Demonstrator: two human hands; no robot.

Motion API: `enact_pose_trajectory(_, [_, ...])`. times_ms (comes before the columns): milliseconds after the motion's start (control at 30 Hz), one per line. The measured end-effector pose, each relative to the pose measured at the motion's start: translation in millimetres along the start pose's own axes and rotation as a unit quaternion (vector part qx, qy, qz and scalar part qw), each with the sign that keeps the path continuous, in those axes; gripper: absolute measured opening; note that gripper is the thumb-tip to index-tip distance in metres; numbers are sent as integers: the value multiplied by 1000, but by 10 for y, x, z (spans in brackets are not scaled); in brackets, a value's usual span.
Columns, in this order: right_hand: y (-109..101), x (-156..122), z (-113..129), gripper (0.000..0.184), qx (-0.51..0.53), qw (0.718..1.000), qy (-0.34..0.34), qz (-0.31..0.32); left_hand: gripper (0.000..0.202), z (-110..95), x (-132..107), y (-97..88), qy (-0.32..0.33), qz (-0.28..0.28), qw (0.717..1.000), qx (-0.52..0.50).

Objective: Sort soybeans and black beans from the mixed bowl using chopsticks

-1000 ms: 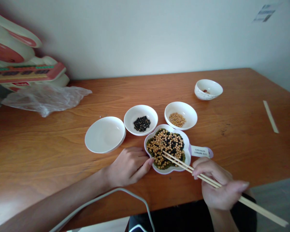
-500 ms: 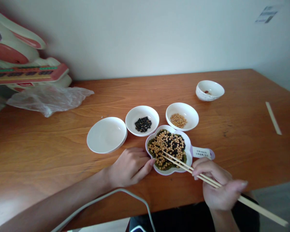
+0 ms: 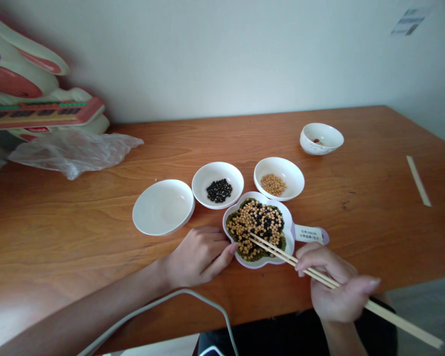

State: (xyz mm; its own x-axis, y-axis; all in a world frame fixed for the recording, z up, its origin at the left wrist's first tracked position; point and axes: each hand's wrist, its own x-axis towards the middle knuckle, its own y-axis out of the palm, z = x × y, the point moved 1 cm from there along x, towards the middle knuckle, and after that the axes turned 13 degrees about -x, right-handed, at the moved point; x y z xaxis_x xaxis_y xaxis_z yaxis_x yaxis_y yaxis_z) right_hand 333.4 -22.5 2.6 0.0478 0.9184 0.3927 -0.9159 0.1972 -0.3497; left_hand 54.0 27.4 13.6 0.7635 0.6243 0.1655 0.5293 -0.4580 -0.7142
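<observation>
My right hand is closed around a pair of wooden chopsticks. Their tips rest among mixed beans, yellow, black and green, in a flower-shaped dish with a purple rim and a labelled handle. At the dish's left edge, my left hand grips the rim between thumb and fingers; the fingertips are partly hidden. Just behind the dish stand a white bowl with black beans and another white bowl with yellow beans. An empty white bowl sits to their left.
A patterned bowl with small bits inside stands at the back right. Farther right lies a pale strip. A clear plastic bag and a rabbit-shaped toy are at the back left. A white cable crosses the front edge.
Almost nothing differs. Both hands keep their places, with the chopstick tips still among the beans; the whole view has shifted very slightly.
</observation>
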Motion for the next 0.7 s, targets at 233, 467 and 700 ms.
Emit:
enact_pose_trajectory(233, [-9,-29,13,93,-7,1000,8,-24,46,2,5,-7,2,-1,1000,4])
enact_pose_trajectory(467, [1,-35,-18,92,-7,1000,14,0,47,1,5,-7,0,2,1000,2])
enact_pose_trajectory(700, [-7,-56,-21,94,-10,1000,17,-17,46,-1,-2,-5,-1,0,1000,0])
